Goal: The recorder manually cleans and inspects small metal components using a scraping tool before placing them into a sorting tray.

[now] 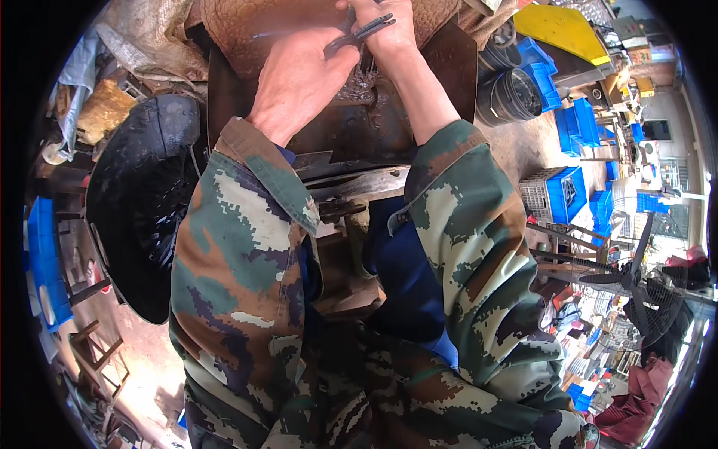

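Observation:
My left hand (pixel 303 75) is closed around a dark metal tool with two narrow arms, which looks like pliers (pixel 372 28). The tool's arms stick out to the right and lie across my right hand (pixel 389 30). That hand is curled at the top edge of the picture; its fingertips are partly cut off, and what they grip is hidden. Below both hands is a dark, wet-looking metal tray (pixel 314 135) with greasy bits (pixel 366 90) in it. A brown, rough-surfaced sheet (pixel 247 30) rises behind the left hand.
A big black tub (pixel 142 217) stands at the left, near sacking (pixel 149 34). Dark buckets (pixel 512 97) and several blue crates (pixel 565 191) are at the right. Farther right stands a black fan (pixel 636 277). A wooden stool (pixel 97 352) is at the lower left.

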